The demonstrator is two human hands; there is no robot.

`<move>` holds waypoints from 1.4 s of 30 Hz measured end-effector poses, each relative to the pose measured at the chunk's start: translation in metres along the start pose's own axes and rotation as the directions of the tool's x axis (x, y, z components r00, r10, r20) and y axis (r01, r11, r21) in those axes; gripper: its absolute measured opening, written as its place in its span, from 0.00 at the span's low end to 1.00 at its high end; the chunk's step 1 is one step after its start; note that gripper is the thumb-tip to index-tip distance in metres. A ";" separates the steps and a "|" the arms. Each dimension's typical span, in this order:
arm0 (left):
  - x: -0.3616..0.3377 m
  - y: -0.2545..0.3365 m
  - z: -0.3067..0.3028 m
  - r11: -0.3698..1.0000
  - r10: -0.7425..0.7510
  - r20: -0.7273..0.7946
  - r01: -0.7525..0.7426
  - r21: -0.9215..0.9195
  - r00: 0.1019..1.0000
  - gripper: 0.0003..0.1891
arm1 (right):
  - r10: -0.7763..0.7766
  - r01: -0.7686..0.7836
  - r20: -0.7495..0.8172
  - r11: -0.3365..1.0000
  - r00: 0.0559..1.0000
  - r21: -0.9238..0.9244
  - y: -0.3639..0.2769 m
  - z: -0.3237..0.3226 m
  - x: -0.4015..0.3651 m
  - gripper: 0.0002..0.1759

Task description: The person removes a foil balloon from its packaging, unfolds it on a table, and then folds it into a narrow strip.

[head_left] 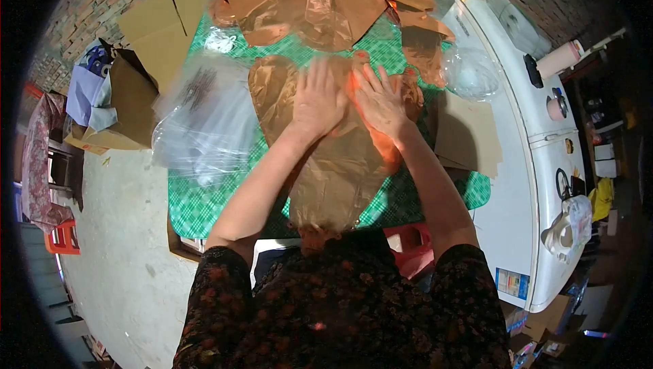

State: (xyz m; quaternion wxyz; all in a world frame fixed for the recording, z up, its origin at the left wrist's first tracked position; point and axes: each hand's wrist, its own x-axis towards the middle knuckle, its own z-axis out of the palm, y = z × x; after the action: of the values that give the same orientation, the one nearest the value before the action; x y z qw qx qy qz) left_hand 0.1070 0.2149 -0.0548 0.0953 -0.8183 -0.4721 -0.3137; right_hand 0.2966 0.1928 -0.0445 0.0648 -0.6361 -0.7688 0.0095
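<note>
A shiny copper-coloured foil sheet, shaped with rounded lobes like a flat foil balloon, lies across the front of the table and reaches its near edge. My left hand rests palm down on its upper middle, fingers stretched out and a little blurred. Just to the right, my right hand lies flat on the same sheet with its fingers spread. Orange-red light glows on the foil beside that hand. A heap of similar foil pieces covers the far end of the table.
A green checked tablecloth covers the table. Clear plastic bags lie at the left, and cardboard at the right. A white fridge-like appliance flanks the right side. An open cardboard box stands at the left.
</note>
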 end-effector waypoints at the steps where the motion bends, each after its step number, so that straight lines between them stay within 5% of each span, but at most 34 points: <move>1: 0.002 -0.006 0.000 0.999 -0.021 -0.082 0.019 -0.030 0.996 0.30 | 0.010 -0.011 0.009 1.000 1.000 0.022 -0.001 -0.002 0.000 0.33; 3: 0.022 -0.007 -0.040 0.995 -0.067 -0.244 0.046 -0.091 0.968 0.30 | 0.025 -0.026 0.023 0.999 0.999 0.028 -0.001 0.000 0.000 0.33; 7: 0.033 0.014 -0.052 0.974 0.160 -0.035 -0.163 -0.159 0.987 0.29 | 0.001 -0.003 -0.030 0.997 1.000 -0.077 -0.001 0.006 0.001 0.33; 11: 0.008 0.018 -0.002 0.961 0.171 0.168 -0.127 -0.245 0.971 0.30 | 0.035 -0.014 0.102 0.980 0.994 -0.199 -0.001 -0.003 0.003 0.32; 13: -0.003 0.015 0.013 0.979 0.107 0.283 -0.052 -0.196 0.953 0.31 | 0.011 -0.010 0.026 0.999 1.000 -0.047 -0.001 -0.003 0.002 0.32; 17: -0.006 0.016 0.011 0.992 0.105 0.307 -0.078 -0.097 0.946 0.33 | 0.009 -0.007 -0.025 0.998 1.000 0.058 0.002 0.002 0.001 0.32; 26: -0.005 0.016 0.010 0.994 0.107 0.292 -0.095 -0.054 0.951 0.33 | 0.026 -0.024 0.019 0.995 0.999 -0.093 0.019 0.006 0.024 0.34; 38: -0.010 0.017 0.013 0.993 0.114 0.255 -0.107 -0.041 0.960 0.31 | -0.215 0.109 -0.348 0.948 0.913 -0.300 0.030 0.004 0.006 0.28; 39: -0.010 0.017 0.012 0.993 0.116 0.257 -0.107 -0.049 0.959 0.31 | -0.301 0.156 -0.451 0.931 0.840 -0.331 0.027 0.008 -0.007 0.27; 42: -0.008 0.016 0.011 0.993 0.114 0.255 -0.104 -0.052 0.960 0.31 | -0.305 0.281 -0.466 0.952 0.830 -0.122 0.019 0.003 -0.036 0.23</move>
State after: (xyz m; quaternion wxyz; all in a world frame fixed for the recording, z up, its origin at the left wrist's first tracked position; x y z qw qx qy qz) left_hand 0.1225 0.2055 -0.0660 0.0346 -0.8785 -0.4287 -0.2082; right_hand 0.3211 0.1612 -0.0526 0.2386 -0.4943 -0.8170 -0.1769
